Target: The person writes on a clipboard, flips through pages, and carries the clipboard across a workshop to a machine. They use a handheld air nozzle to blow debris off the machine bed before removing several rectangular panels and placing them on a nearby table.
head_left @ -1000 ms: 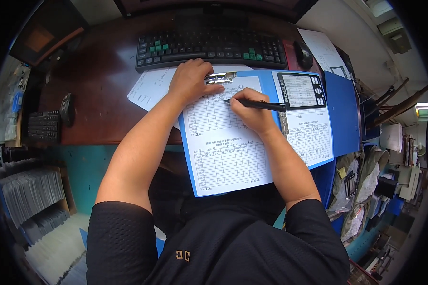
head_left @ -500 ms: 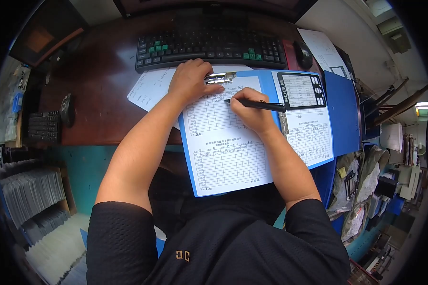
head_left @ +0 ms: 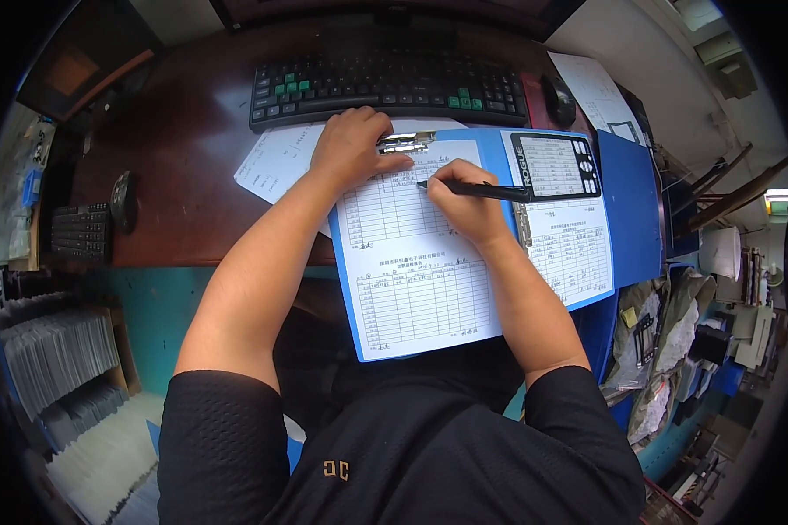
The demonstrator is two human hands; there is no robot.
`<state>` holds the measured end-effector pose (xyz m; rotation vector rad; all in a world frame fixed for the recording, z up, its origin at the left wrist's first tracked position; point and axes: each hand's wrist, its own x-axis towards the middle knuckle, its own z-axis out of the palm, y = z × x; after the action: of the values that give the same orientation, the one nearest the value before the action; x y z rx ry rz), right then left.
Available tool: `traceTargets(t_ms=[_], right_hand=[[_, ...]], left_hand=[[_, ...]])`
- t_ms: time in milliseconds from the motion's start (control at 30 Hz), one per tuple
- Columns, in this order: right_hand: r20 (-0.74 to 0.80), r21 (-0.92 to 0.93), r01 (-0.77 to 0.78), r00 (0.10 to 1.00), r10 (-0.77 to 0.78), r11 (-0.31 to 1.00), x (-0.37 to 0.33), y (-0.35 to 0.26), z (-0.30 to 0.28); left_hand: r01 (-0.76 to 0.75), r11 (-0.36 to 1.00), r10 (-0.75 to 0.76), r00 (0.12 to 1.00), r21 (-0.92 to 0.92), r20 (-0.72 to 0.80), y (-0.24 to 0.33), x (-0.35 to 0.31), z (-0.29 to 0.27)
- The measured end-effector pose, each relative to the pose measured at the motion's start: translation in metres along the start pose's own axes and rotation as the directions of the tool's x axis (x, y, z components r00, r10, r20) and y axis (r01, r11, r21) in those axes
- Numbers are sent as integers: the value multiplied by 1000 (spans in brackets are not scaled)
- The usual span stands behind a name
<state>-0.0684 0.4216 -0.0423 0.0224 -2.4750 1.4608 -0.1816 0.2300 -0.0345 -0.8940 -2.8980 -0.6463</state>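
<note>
Blue folder [head_left: 492,150] on the near side of the keyboard [head_left: 385,87], the sheet [head_left: 394,226] in its left half. My right hand [head_left: 464,203] pinches the pen [head_left: 486,189] — its tip has slipped slightly right along a far row, so the entry seems to be growing. My left hand [head_left: 348,150] hasn't moved — thumb spread from fingers, beside the clip [head_left: 407,143].

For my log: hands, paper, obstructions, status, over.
Right hand gripping long black pen, tip at white printed paper form. Left hand against form, beside silver metal clip. Flat black-framed panel near pen's rear end, tip unobstructed.
</note>
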Motion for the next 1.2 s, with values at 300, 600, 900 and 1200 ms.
traceTargets(t_ms=[300, 600, 900, 1200], right_hand=[[-16, -42, 43, 999, -44, 998, 1, 4, 0], [9, -42, -2, 1000, 3, 999, 1, 1, 0], [29, 87, -133, 991, 131, 987, -4, 8, -21], [78, 6, -86, 993, 85, 996, -4, 6, -17]], left_hand=[[-13, 1000, 13, 1000, 1, -6, 0, 0, 1], [-14, 1000, 14, 1000, 0, 7, 0, 1, -2], [13, 1000, -13, 1000, 0, 27, 4, 2, -1], [25, 1000, -25, 999, 3, 29, 3, 3, 0]])
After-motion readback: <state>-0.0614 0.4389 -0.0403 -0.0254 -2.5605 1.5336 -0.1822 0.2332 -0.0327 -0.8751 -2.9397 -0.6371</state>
